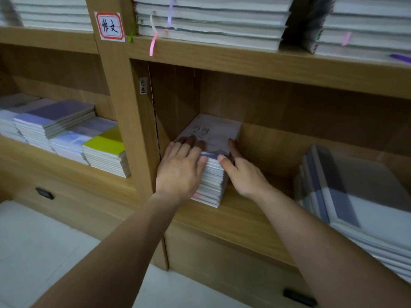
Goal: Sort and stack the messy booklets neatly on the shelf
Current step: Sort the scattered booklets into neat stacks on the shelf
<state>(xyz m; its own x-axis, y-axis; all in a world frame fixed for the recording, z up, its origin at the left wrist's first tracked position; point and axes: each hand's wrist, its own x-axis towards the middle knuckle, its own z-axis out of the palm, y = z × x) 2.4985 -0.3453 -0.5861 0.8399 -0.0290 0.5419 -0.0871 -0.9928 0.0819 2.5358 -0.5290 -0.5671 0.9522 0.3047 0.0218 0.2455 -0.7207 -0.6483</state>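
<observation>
Light wood-grain board forms the shelf unit [244, 65]; its upright divider [131, 130] is the reference. One booklet stack [213, 181] sits just right of the divider on the middle board. Its top cover is grey-lilac with dark characters.

Two bare hands touch this stack:
- The left hand [180, 172] lies flat on the top cover at the divider side, with fingers straight and close together and the thumb at the front edge.
- The right hand [242, 174] presses the side facing away from the divider, with fingers extended along it and the thumb at the top front corner.

Left of the divider stand four side stacks [104, 152]; the nearest has a yellow-green cover. Far right of the divider leans one tilted pile [355, 196]. One red-bordered label [110, 26] is stuck high on the divider. Two dark drawer handles [44, 193] sit lower, one on each side.
</observation>
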